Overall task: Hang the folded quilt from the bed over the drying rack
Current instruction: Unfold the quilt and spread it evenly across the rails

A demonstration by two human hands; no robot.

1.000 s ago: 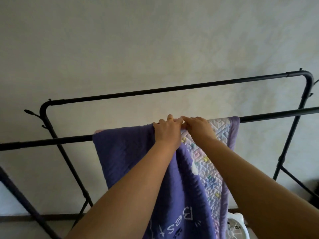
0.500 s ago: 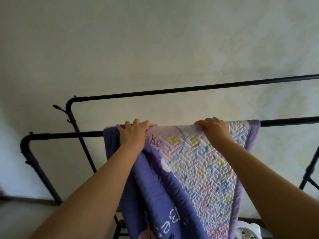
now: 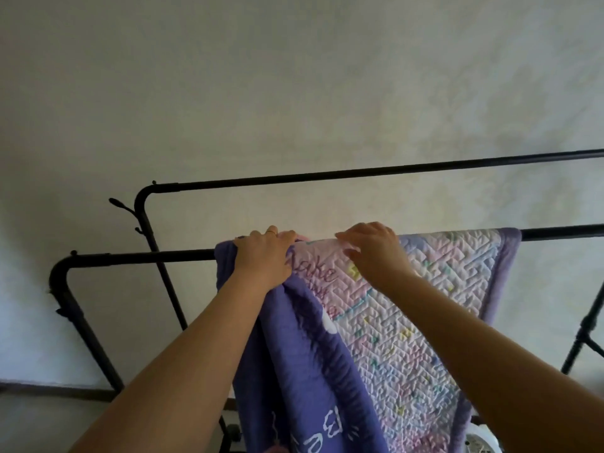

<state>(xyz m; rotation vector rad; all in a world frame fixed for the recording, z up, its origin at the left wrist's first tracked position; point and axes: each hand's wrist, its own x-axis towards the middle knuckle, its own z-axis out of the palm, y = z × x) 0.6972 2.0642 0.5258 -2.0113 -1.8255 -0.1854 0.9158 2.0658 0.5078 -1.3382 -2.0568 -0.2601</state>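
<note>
Far left: black drying rack [image 3: 130, 256], near rail bare up to the cloth edge; far rail higher and behind, carrying nothing in view. Pale wall [image 3: 294, 93] behind all.

Left hand [image 3: 261, 256] clamped over the folded purple edge of the quilt [image 3: 408, 322] right at the near rail, fingers curled over the top, a ring on one finger. Gripping a bunched fold, not flat cloth. A second ago both hands together near the middle of the rail with the purple backing facing out; half a second ago spread apart; now the left roughly where it was against the quilt, near its left edge.

Centre: patterned pastel face opened out across the rail, lettering visible beside the left hand. Purple backing hanging below in a twisted fold toward the camera.

Right hand [image 3: 372, 253] moved back inward from its wider position, now near the left, fingers bent and pinching the top edge at the rail, probably taking a fresh hold to tug the cloth flatter.

Right: quilt border reaching further along the rail, well clear of the rack's right leg. White fan [image 3: 483, 444] partly in view at bottom right.

Judgement: quilt already draped and bearing on the rail; unfolding mostly done, left portion not yet spread. Risk: uneven pull sliding cloth off the far side.
</note>
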